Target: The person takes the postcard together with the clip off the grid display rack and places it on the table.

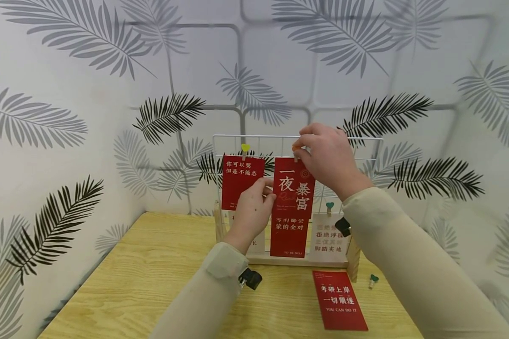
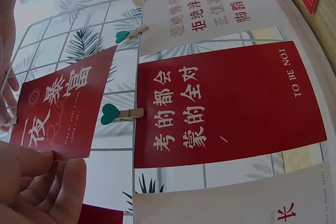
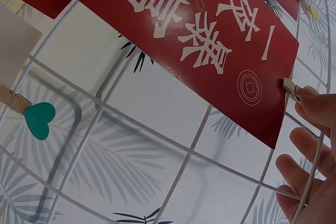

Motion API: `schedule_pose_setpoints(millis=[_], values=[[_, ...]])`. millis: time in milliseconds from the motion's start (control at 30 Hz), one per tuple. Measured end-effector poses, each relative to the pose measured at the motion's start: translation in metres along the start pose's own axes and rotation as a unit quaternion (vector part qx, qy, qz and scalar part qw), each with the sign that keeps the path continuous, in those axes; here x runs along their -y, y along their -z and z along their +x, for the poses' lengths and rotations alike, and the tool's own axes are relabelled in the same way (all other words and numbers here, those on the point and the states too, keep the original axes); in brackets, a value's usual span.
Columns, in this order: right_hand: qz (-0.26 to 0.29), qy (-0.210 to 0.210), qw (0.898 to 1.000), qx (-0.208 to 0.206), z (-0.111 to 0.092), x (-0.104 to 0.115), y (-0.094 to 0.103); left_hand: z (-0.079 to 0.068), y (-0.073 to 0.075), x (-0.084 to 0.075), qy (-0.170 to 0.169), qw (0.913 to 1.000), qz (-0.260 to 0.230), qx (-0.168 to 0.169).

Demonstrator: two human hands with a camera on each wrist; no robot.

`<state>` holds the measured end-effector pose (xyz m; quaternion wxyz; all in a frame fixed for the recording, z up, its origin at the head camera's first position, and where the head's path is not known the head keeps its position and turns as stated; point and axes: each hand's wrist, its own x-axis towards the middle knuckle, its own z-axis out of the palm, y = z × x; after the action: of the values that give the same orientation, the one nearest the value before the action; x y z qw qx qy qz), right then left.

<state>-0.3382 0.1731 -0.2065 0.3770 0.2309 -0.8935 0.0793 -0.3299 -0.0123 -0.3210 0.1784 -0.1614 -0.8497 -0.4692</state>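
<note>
A red card [image 1: 294, 188] with white lettering hangs against the upper middle of a white wire grid rack [image 1: 258, 136]. My left hand [image 1: 256, 202] pinches its left edge between thumb and fingers. At the card's top, my right hand [image 1: 326, 155] pinches a small wooden clothespin [image 3: 292, 89] with an orange head [image 1: 296, 148]; the pin's tip bites the card's edge. Some right fingers reach behind the grid wires. Below, another red card [image 2: 226, 108] hangs from a clothespin with a green heart [image 2: 110, 114], its top overlapped by the pinched card in the head view.
Left of it hangs a red card [image 1: 237, 183] under a yellow-heart clothespin [image 1: 245, 148]. A white card [image 1: 328, 240] hangs lower right, another [image 2: 252, 203] lower left. On the wooden table [image 1: 152, 273] lie a red card [image 1: 341, 301] and a green-heart clothespin [image 1: 373, 281].
</note>
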Motion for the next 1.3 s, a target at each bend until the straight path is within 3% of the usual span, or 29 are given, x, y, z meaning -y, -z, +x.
schedule_pose_setpoints(millis=[500,933,1300], values=[[0.023,-0.005,1.0,0.017,0.002,0.001,0.007,-0.001,0.003,-0.001,-0.001,1.0,-0.004,0.003],[0.037,-0.004,0.999,-0.028,0.0,-0.003,0.011,-0.002,0.006,0.0,-0.027,0.9996,-0.004,0.004],[0.057,-0.013,0.998,-0.014,-0.009,-0.001,0.023,-0.009,0.009,-0.002,-0.021,0.9995,-0.004,0.021]])
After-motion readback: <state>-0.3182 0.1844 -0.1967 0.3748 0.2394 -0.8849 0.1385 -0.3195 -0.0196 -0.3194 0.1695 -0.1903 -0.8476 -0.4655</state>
